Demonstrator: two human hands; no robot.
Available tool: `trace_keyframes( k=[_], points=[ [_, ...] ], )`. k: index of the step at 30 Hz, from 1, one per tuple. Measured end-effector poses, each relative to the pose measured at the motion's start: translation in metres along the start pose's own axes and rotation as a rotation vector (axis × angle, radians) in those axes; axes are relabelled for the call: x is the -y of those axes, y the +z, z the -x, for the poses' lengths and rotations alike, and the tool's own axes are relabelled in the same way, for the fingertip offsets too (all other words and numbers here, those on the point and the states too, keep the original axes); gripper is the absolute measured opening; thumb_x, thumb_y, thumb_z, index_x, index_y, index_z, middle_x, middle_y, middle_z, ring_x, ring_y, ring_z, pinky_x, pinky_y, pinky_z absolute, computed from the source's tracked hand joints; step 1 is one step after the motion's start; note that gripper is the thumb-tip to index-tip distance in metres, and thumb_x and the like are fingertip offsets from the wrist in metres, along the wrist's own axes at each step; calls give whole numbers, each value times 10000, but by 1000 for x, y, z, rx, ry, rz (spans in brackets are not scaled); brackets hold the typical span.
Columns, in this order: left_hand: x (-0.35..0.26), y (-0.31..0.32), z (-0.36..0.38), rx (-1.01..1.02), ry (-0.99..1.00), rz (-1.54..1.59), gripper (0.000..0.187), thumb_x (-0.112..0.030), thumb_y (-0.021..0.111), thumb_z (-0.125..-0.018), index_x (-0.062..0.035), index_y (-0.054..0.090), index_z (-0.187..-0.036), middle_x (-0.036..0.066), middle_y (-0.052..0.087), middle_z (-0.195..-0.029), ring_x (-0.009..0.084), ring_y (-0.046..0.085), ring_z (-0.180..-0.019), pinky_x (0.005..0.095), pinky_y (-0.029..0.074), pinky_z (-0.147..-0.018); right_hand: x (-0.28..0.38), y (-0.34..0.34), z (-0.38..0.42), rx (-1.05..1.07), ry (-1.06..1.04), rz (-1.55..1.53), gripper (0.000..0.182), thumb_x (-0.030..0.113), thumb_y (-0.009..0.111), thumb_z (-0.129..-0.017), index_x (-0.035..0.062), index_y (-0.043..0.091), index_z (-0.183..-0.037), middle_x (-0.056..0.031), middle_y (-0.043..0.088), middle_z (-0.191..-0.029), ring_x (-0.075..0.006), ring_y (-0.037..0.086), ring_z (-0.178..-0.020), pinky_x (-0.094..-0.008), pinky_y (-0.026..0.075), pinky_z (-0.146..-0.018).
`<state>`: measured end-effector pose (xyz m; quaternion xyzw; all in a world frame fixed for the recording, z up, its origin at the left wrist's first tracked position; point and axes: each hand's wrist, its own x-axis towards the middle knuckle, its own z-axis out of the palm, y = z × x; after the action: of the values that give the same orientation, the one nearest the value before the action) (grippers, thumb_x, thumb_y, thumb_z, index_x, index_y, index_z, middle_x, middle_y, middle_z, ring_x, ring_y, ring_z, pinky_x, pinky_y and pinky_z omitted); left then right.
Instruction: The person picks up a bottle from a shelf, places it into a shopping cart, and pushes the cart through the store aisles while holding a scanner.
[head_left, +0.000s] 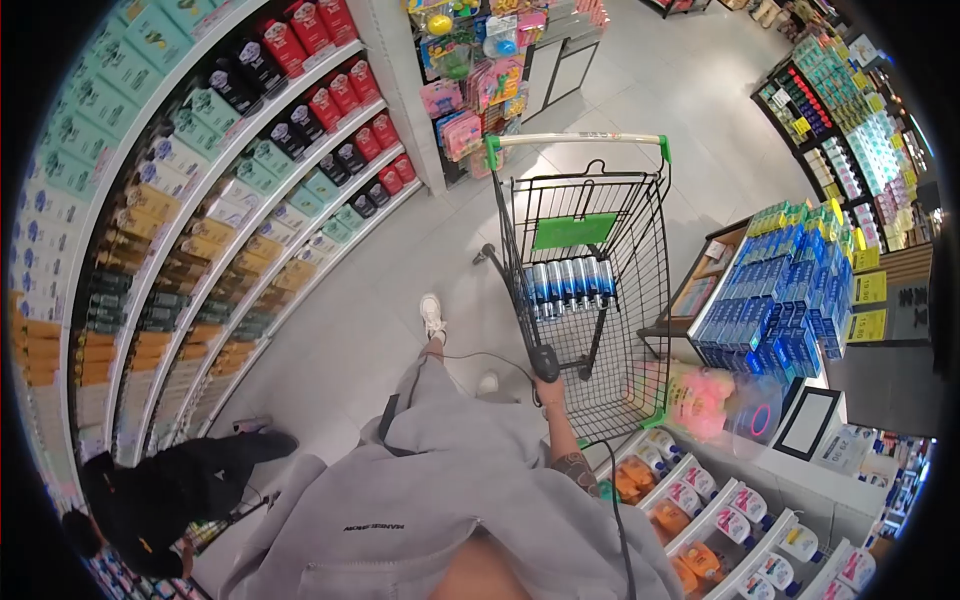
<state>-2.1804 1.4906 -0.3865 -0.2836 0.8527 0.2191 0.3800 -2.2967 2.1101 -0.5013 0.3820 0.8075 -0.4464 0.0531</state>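
My right hand [548, 390] reaches forward to the near left edge of a black wire shopping cart [640, 350]. A black rounded device [543, 362] with a cable covers the hand's front, hiding the fingers; I cannot tell whether they grip the cart's frame. Inside the cart lies a pack of blue and silver cans [570, 285]. A green panel [575, 231] hangs on the cart's far end, below a pale handle bar [580, 139] with green ends. My left hand is out of view.
Shelves [250, 170] of boxed and bottled goods curve along the left. A person in black [170, 500] is at lower left. Blue boxes [775, 300] are stacked right of the cart, above shelves of bottles [735, 520]. Hanging toys [480, 80] are ahead.
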Motion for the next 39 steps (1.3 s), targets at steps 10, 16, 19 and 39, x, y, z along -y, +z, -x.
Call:
trace_keyframes(
  k=[10,16,19,39],
  points=[
    [-247,-11,-192,31,379,135,324,-363,557,-817,-85,659,-946,149,658,-958,300,634,-894,399,494,-788,47,7,1,-115,195,124,475,403,739,-668,20,667,-940,-212,655,-911,-344,632,-906,-399,485,-751],
    [-261,-69,-265,31,392,19,329,-304,539,-833,-49,642,-1013,146,668,-933,244,651,-852,349,506,-753,61,16,-17,-64,508,237,528,338,774,-618,7,619,-998,-221,637,-978,-374,607,-950,-427,482,-821],
    [-273,-96,-298,32,299,218,279,-245,546,-827,-41,640,-991,146,659,-866,209,650,-690,327,513,-687,78,30,-23,-245,597,212,581,358,754,-622,-10,612,-1048,-229,631,-999,-368,602,-971,-419,478,-847],
    [-872,-56,-200,281,1248,192,309,-202,458,-929,-46,507,-1190,152,551,-1135,276,604,-951,350,492,-801,263,51,-190,-481,184,225,226,153,602,-767,25,680,-936,-187,290,-1433,-420,257,-1304,-466,244,-1073]
  ],
)
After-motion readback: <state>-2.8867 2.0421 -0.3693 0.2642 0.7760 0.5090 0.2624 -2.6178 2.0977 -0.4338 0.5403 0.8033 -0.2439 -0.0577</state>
